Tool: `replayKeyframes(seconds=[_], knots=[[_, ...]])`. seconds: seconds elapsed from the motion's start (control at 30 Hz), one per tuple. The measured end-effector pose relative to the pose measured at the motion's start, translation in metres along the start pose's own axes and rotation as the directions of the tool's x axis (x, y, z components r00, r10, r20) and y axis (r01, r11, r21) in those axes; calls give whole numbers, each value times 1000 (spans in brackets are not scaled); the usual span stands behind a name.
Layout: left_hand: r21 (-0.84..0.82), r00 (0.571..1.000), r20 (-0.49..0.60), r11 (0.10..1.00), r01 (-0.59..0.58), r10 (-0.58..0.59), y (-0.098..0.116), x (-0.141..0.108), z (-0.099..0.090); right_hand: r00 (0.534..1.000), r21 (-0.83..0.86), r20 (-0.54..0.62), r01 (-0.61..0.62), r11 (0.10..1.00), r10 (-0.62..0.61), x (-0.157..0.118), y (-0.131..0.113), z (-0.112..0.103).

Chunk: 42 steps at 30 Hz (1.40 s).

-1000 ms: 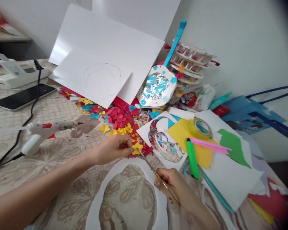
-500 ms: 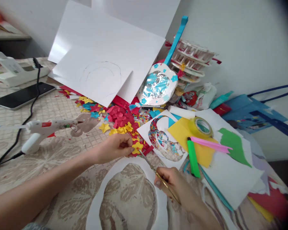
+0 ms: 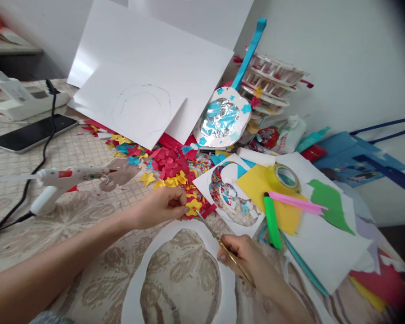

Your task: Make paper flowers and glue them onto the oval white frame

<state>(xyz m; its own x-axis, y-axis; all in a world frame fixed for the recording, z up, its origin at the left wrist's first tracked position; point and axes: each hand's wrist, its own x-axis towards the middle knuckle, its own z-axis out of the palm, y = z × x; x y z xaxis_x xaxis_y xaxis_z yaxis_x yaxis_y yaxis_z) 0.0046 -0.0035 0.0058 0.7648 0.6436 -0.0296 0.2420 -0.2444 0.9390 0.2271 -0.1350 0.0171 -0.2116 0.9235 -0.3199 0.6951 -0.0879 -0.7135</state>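
In my left hand [image 3: 165,208], thumb and fingers pinch the edge of a yellow paper flower [image 3: 193,206]. My right hand [image 3: 245,258] is closed on gold-handled scissors [image 3: 230,254], whose tip meets the middle of the flower. Below both hands lies a white paper ring [image 3: 139,279] with a wavy edge. Red paper cutouts [image 3: 167,162] are heaped just beyond my left hand, with several yellow flowers [image 3: 147,178] beside them.
A glue gun [image 3: 59,182], a black phone [image 3: 30,132] and a cable are at left. White sheets [image 3: 135,72] lean behind. Yellow tape [image 3: 283,177], a green marker [image 3: 272,220] and coloured paper lie at right. A blue bag [image 3: 361,157] stands farther right.
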Motion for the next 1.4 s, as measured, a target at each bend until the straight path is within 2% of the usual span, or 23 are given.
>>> replayKeyframes(seconds=[0.93,1.3,1.4], knots=[[-7,1000,7,1000,18,-18,10,0,-1,1000,-38,7,-20,999,20,0,-2,0],[-40,1000,11,999,20,-19,6,0,-1,999,-46,20,-29,999,30,-4,-7,-2],[-50,1000,16,999,20,-20,6,0,-1,1000,-3,19,-9,1000,9,-5,-7,-2]])
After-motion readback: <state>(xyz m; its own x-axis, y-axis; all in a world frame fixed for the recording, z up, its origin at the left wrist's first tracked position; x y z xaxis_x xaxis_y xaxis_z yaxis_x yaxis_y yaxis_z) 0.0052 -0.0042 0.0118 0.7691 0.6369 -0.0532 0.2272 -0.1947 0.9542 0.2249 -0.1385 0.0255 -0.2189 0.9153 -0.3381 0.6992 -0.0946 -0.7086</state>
